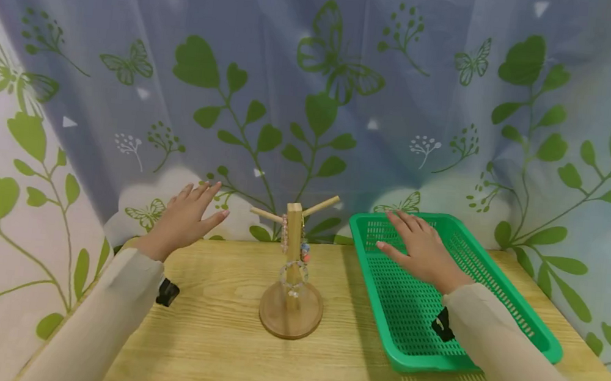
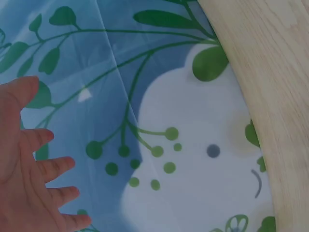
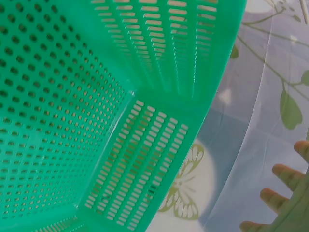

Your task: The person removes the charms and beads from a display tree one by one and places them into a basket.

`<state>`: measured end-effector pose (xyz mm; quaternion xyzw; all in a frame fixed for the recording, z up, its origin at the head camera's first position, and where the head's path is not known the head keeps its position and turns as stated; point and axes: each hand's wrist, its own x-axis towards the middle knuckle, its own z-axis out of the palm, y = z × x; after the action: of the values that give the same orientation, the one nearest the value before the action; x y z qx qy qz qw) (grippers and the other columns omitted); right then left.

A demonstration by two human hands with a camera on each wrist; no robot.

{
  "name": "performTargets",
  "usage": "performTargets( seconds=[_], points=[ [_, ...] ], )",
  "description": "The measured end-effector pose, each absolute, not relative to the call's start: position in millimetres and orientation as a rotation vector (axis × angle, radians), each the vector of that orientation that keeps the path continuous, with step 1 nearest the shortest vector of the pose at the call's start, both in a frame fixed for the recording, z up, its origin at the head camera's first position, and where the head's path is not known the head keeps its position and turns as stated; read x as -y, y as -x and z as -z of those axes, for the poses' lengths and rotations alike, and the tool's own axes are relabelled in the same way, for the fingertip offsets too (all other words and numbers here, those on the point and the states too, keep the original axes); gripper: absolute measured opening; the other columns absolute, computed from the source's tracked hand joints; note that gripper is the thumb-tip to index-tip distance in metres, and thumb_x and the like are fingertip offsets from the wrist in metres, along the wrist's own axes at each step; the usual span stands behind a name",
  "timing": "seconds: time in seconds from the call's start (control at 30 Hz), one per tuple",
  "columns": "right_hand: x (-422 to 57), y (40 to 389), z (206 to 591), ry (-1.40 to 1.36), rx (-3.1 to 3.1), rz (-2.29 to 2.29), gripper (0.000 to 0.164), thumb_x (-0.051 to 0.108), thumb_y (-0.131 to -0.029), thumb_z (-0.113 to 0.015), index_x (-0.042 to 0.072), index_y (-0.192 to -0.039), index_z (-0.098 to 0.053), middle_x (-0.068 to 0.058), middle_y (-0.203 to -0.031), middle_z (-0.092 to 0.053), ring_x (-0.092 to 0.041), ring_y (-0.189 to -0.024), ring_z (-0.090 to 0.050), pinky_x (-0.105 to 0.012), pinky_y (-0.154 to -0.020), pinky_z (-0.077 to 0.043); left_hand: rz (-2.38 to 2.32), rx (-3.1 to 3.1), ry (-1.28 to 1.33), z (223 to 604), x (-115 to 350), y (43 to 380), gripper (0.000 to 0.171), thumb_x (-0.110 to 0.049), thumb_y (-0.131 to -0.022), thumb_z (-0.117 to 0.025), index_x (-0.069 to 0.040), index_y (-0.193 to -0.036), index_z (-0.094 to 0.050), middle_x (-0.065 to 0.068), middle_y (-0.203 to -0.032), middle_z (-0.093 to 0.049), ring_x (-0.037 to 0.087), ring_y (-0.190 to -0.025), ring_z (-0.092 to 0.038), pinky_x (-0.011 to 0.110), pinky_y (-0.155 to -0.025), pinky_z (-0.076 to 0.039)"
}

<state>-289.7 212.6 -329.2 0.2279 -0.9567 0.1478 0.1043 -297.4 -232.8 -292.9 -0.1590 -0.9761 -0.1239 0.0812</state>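
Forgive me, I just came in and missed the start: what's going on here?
A person has the left hand raised to the left of the stand, and the right hand raised near the basket. Both have fingers extended and hold nothing. Bracelets hang on the stand, which sits on the table beside the basket.

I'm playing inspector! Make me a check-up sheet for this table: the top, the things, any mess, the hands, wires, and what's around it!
Surface: pale wooden tabletop with visible grain.
Job's things: upright wooden stand with round base, colourful beaded bracelets hanging on it; rectangular green plastic basket with holes, on its right.
Clutter: nothing seen.
Hands: left hand and right hand both have fingers spread, holding nothing.
Cables: nothing seen.
Surroundings: blue-grey and white curtain with green leaves and butterflies.
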Motion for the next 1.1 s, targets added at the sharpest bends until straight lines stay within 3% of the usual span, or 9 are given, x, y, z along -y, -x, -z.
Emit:
performTargets(
  seconds=[0.43,0.93,1.1],
  points=[
    [-193.5,286.9,332.7,-0.799,2.786,-0.547,0.070,0.048,-0.096,-0.048,0.012,-0.151,-0.023,-0.017,-0.153,-0.023,-0.043,-0.137,-0.020,-0.065,-0.105,-0.018,0.398,2.836,0.603,288.5,223.6,290.8,0.074,-0.047,-0.097,-0.046,-0.006,-0.151,-0.016,0.023,-0.152,-0.022,0.044,-0.139,-0.014,0.060,-0.110,-0.010],
    [-166.1,283.1,332.0,-0.878,2.755,-0.764,0.074,0.046,-0.091,-0.059,0.014,-0.150,-0.026,-0.014,-0.152,-0.027,-0.038,-0.138,-0.022,-0.063,-0.104,-0.026,0.718,2.743,0.768,269.4,208.7,274.8,0.075,-0.042,-0.096,-0.052,-0.013,-0.152,-0.013,0.014,-0.156,-0.017,0.038,-0.142,-0.011,0.062,-0.109,-0.014],
    [-156.5,281.3,329.2,-0.908,2.740,-0.856,0.073,0.042,-0.092,-0.059,0.017,-0.150,-0.024,-0.012,-0.152,-0.026,-0.036,-0.139,-0.020,-0.063,-0.104,-0.025,0.863,2.739,0.765,267.7,201.2,269.0,0.074,-0.044,-0.096,-0.051,-0.019,-0.153,-0.012,0.009,-0.157,-0.014,0.034,-0.142,-0.013,0.058,-0.107,-0.025]
  ],
)
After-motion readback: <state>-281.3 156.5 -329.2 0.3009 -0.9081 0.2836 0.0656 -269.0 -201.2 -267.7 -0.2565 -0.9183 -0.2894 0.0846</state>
